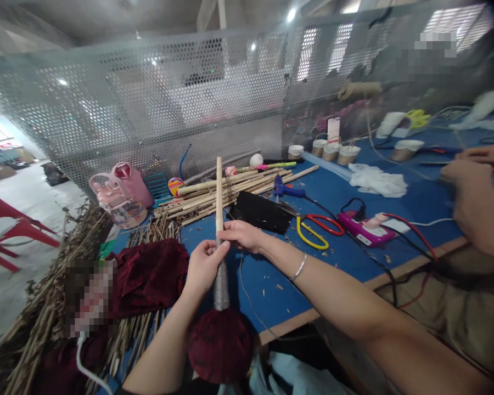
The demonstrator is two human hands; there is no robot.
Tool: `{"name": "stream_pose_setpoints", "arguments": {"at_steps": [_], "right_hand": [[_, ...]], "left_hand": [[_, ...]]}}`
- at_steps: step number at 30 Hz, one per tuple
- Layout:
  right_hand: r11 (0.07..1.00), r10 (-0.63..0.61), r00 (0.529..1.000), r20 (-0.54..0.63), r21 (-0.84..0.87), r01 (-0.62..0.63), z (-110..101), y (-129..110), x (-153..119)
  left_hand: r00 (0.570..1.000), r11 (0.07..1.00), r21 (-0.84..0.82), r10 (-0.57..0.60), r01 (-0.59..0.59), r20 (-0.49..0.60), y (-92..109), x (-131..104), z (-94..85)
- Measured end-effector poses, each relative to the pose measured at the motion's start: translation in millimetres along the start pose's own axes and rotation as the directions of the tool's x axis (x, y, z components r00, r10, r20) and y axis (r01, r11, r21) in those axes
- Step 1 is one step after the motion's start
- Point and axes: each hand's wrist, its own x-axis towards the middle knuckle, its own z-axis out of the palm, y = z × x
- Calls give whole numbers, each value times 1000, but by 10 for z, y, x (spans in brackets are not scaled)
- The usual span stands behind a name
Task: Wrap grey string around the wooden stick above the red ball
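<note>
red chair | perforated metal screen | purple power strip | ceiling light

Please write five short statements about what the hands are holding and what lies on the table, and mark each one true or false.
1. The left hand and the right hand both hold the stick. True.
2. Grey wrapping covers the stick up to its top. False: the grey wrapping is on the lower part; the top is bare.
3. A round dark red bundle is below the wrapping. True.
4. The bracelet is on the left wrist. False: the bracelet is on the right wrist.
5. A blue glue gun lies on the table. True.
</note>
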Motion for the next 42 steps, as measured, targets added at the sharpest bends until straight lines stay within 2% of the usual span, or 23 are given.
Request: {"name": "stream_pose_setpoints", "arguments": {"at_steps": [2, 5, 8, 10, 14, 17, 21, 24, 27, 30, 34, 38, 40, 42], "right_hand": [[999, -30, 999, 22, 28, 30, 8, -4, -2], [994, -52, 996, 76, 105, 44, 24, -43, -18], [993, -35, 997, 64, 116, 28, 19, -87, -35], [996, -14, 999, 40, 89, 10, 4, -94, -37], [1000, -10, 1000, -14, 0, 10, -2, -57, -25], [999, -22, 1000, -9, 43, 22, 29, -38, -20], [991, 11, 1000, 21, 135, -14, 61, -45, -25], [993, 42, 999, -8, 110, -41, 60, -26, -19], [995, 71, 997, -36, 73, -68, 62, 23, -2], [998, 64, 996, -62, 33, -62, 80, 47, 8], [998, 12, 1000, -11, 64, -11, 102, -3, -7], [996, 14, 998, 53, 88, -19, 89, -27, -27], [997, 23, 998, 62, 69, -27, 78, -6, -26], [999, 27, 999, 31, 34, -28, 78, 18, -19]], "left_hand": [[999, 999, -11, -38, 38, -11, 31, -4, -11], [997, 983, -171, -74, 74, 5, 66, -26, 25], [996, 962, -257, -85, 93, 41, 58, -32, 55], [997, 979, -192, -64, 71, 46, 36, -21, 40], [996, 997, -25, 67, -69, -56, 14, 5, -30], [1000, 998, -61, 0, -2, -30, 38, 0, -35], [996, 966, -248, -66, 77, 52, 46, -13, 21], [993, 974, -200, -90, 104, 77, -4, 0, 18], [1000, 1000, -8, 7, -8, -21, -66, 28, -37], [989, 993, 43, 111, -107, -102, -73, 37, -71], [995, 991, -94, 89, -93, -51, -4, 4, -27], [998, 979, -199, 48, -41, 29, 31, -18, 3], [998, 985, -174, 5, 6, 64, 25, -14, -18], [999, 997, -78, 20, -17, 34, 13, -6, -53]]}}
